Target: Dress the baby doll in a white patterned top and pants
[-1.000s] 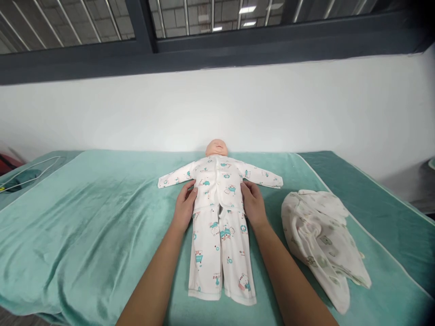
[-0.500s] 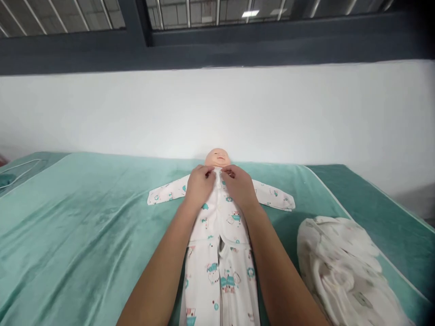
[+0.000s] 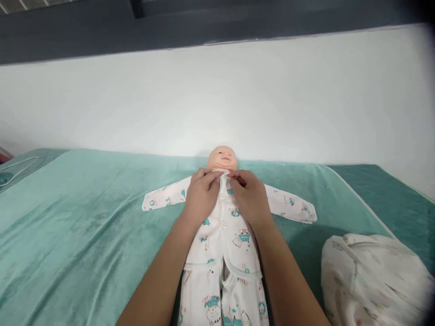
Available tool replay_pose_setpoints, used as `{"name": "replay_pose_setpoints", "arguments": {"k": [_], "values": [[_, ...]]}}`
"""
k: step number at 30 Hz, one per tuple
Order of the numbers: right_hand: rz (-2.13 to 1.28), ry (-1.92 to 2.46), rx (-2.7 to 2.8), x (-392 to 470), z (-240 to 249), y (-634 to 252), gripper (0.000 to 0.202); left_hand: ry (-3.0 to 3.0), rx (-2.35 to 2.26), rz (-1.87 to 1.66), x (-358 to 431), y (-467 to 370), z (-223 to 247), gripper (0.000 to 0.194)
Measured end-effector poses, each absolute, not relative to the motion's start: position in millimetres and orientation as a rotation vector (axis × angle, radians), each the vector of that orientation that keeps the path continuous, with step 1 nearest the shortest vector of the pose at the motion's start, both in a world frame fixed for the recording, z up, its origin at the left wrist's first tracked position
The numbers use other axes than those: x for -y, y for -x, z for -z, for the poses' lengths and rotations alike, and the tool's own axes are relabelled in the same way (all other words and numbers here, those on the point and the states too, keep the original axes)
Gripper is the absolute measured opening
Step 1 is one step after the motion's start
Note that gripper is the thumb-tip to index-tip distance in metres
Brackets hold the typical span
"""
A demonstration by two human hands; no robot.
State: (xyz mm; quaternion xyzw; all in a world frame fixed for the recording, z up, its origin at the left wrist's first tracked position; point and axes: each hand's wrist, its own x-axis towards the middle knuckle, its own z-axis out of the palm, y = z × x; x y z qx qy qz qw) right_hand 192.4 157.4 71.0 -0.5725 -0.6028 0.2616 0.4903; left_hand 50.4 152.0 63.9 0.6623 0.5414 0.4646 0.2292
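Note:
A baby doll [image 3: 222, 157] lies on its back in a white printed jacket [image 3: 212, 244] and matching trousers [image 3: 204, 299]. Both sleeves stretch out to the sides. At the neckline, my left hand [image 3: 203, 192] pinches the jacket's front edge from the left. My right hand [image 3: 249, 194] grips the opposite edge close beside it, fingers curled. The fingertips of both hands nearly meet just below the doll's chin. Buttons [image 3: 223, 224] run down the jacket front below my hands. Whether the top button is fastened cannot be made out.
A green plush cover [image 3: 84, 217] lies under the doll. To the right sits a bundled white printed cloth [image 3: 370, 280]. Behind rises a white wall [image 3: 217, 99] below a dark window frame [image 3: 204, 31]. A pale cord [image 3: 23, 170] lies at the far left.
The camera view has tilted down and come closer. My hands have drawn slightly nearer each other at the collar, with the fingertips turned inward. The doll stays in place.

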Motion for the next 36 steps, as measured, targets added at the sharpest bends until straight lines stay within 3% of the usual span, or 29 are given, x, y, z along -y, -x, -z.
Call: {"name": "replay_pose_setpoints", "arguments": {"k": [8, 13, 19, 26, 36], "values": [[-0.747, 1.331, 1.494, -156.0, -70.2, -193.6, 0.041, -1.883, -1.495, -1.22, -149.6, -49.4, -65.5, 0.034], [-0.819, 1.368, 1.369, -158.1, -70.7, -192.6, 0.035, -1.914, -1.454, -1.259, -150.1, -49.5, -64.4, 0.034], [-0.733, 1.279, 1.296, -148.9, -77.3, -191.9, 0.02, -1.732, -1.456, -1.411, -138.9, -48.3, -67.7, 0.015], [-0.446, 1.213, 1.595, -110.5, -77.9, -190.8, 0.031, -1.797, -1.34, -1.413, -111.5, -42.7, -61.4, 0.023], [-0.554, 1.104, 1.521, -102.3, -67.8, -194.8, 0.028, -1.701, -1.252, -1.42, -107.3, -36.2, -52.5, 0.02]]}}
